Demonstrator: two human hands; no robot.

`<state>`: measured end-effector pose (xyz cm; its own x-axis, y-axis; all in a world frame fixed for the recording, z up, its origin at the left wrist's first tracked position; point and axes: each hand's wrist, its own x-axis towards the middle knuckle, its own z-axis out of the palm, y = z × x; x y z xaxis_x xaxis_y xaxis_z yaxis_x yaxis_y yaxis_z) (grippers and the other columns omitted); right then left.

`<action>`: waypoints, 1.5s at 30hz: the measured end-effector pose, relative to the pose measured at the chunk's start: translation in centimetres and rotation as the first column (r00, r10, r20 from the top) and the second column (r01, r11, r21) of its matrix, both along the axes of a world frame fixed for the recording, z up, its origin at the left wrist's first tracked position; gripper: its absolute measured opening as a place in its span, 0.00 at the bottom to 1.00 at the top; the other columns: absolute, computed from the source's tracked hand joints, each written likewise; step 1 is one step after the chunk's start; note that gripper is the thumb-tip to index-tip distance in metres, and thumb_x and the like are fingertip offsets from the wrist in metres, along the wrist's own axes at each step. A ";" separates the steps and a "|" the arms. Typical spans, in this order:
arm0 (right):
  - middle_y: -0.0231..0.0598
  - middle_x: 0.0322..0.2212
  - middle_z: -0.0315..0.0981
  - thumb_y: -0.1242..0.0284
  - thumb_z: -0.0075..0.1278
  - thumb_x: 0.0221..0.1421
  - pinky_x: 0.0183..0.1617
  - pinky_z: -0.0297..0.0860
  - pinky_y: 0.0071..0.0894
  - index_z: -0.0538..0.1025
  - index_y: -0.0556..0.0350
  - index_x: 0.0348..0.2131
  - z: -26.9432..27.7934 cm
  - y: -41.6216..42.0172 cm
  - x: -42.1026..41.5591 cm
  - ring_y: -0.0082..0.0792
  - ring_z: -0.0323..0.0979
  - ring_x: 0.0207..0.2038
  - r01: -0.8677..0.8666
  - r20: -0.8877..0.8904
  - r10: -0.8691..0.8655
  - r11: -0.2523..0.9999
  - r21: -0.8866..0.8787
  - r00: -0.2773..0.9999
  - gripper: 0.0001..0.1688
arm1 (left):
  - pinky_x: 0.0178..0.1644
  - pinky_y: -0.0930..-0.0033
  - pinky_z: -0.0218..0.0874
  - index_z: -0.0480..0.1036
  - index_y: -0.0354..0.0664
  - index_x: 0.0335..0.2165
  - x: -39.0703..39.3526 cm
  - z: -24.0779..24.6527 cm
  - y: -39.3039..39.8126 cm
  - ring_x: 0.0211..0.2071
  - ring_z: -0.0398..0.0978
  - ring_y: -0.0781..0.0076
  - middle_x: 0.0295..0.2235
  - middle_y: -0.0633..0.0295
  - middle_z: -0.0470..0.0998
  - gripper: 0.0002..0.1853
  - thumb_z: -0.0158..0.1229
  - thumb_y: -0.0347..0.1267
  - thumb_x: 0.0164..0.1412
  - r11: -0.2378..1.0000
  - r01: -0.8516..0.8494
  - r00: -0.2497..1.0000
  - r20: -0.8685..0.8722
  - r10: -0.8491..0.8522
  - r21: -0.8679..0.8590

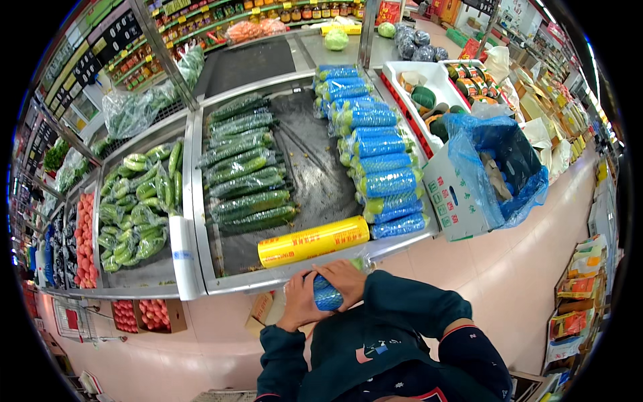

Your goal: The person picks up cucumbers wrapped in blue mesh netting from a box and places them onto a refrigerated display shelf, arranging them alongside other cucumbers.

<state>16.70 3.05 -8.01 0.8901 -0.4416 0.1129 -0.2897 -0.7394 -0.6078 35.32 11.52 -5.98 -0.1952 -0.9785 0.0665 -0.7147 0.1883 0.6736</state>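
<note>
Both hands are close together just in front of the metal display counter. My left hand (300,297) and my right hand (345,279) grip a green vegetable in a blue foam net sleeve (326,294), with clear film around its ends. Right beyond them, a yellow roll of printed cling film (314,241) lies along the counter's front edge. Similar blue-sleeved vegetables (389,182) form a long stacked row at the right of the black tray (311,161). Film-wrapped cucumbers (246,171) fill the tray's left side.
At the right, a carton lined with a blue bag (464,196) stands beside a white foam box of squashes (422,80). Bagged green vegetables (140,201) lie left, past a white bag roll (183,259). A cardboard box (261,309) sits below my hands; a shopping cart (73,319) stands farther left.
</note>
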 end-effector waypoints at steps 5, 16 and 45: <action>0.56 0.46 0.60 0.56 0.68 0.15 0.56 0.53 0.51 0.54 0.57 0.59 9.5 -10.1 -4.3 0.56 0.59 0.49 0.148 0.040 -0.142 0.939 -0.310 0.989 0.71 | 0.56 0.50 0.48 0.61 0.36 0.51 -2.0 3.4 -3.3 0.50 0.59 0.45 0.45 0.48 0.61 0.42 0.68 0.36 0.36 0.836 -0.367 0.929 -0.112 0.353 -0.408; 0.49 0.49 0.59 0.58 0.67 0.19 0.59 0.51 0.48 0.54 0.51 0.59 14.0 -40.8 -12.9 0.50 0.57 0.53 0.592 0.172 -0.636 0.537 -0.602 0.752 0.66 | 0.33 0.56 0.61 0.73 0.42 0.30 -4.1 -2.1 -5.4 0.28 0.70 0.52 0.24 0.56 0.73 0.06 0.56 0.28 0.49 0.987 -0.058 0.998 -0.021 0.056 -0.148; 0.41 0.29 0.71 0.66 0.57 0.45 0.45 0.63 0.43 0.72 0.55 0.30 2.3 -51.4 -12.4 0.44 0.68 0.39 0.907 0.373 -0.861 0.409 0.102 0.347 0.14 | 0.50 0.61 0.58 0.64 0.29 0.45 -9.4 -0.9 -47.0 0.44 0.67 0.50 0.40 0.45 0.70 0.21 0.50 0.37 0.60 0.835 -0.341 0.939 -0.127 0.318 -0.431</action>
